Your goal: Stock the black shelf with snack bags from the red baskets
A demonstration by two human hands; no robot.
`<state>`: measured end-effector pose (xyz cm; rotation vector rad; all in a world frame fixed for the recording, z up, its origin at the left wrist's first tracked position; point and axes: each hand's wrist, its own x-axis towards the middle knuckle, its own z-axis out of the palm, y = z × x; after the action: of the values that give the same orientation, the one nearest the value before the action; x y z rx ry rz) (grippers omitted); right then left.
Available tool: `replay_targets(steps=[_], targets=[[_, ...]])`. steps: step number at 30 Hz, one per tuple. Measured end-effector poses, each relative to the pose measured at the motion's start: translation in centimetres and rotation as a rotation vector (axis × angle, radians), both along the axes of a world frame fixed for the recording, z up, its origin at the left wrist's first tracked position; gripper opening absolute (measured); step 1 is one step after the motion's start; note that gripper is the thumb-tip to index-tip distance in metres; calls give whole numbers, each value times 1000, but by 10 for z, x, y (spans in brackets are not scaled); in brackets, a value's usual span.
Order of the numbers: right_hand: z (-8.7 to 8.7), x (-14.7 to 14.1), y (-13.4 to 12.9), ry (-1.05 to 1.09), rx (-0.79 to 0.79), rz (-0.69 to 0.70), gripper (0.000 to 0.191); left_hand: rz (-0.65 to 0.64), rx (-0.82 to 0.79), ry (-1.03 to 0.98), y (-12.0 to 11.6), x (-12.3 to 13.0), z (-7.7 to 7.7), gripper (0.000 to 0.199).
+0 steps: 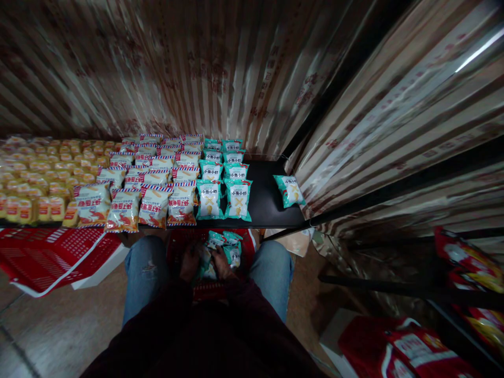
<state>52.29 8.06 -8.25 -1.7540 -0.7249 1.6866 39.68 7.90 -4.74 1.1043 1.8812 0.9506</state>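
Observation:
Between the knees is a red basket (250,251) with several teal and white snack bags (233,254) in it. Both hands reach down into this basket. My left hand (190,261) is at the left side of one bag (208,269), its fingers closed against it. On the bag's other side, my right hand (221,261) has its fingers curled on the upper edge. Above, on the black shelf (262,195), teal bags (239,199) stand in two columns facing front. A single teal bag (290,190) lies tilted at the shelf's right end.
Left of the teal bags, the shelf holds rows of red, white and blue snack bags (125,209) and yellow packs (51,208). Another red basket (51,257) sits at lower left. Red packages (413,346) lie at lower right, below a black bar (394,289). Striped sheeting (177,68) hangs behind.

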Motion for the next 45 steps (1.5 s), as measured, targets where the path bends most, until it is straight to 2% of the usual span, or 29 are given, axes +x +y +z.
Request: replay_targets(steps=[5, 9, 14, 19, 27, 30, 33, 36, 38, 41, 45], targets=[[8, 6, -4, -198, 110, 145, 40, 15, -27, -85, -3, 1, 9, 25], [15, 9, -8, -209, 140, 151, 27, 37, -48, -73, -3, -2, 12, 21], [26, 12, -14, -151, 156, 119, 40, 49, -61, -56, -2, -4, 14, 20], [43, 13, -18, -59, 215, 48, 50, 28, -23, -49, -5, -2, 24, 23], [71, 18, -23, 206, 198, -12, 49, -57, 184, 18, -13, 5, 46, 22], [80, 21, -27, 179, 258, 44, 51, 4, 255, 103, -20, 11, 50, 29], [90, 24, -30, 190, 313, 65, 51, 68, 175, 82, -28, 18, 53, 40], [98, 27, -31, 282, 339, 85, 55, 58, 43, -79, -30, 24, 56, 51], [100, 28, -31, 301, 345, 109, 57, 98, 8, -157, -29, 26, 58, 56], [99, 30, -31, 253, 367, 123, 56, 141, -16, -196, -25, 27, 62, 55], [97, 31, -32, 61, 424, 144, 49, 110, 11, -129, -22, 27, 65, 51]])
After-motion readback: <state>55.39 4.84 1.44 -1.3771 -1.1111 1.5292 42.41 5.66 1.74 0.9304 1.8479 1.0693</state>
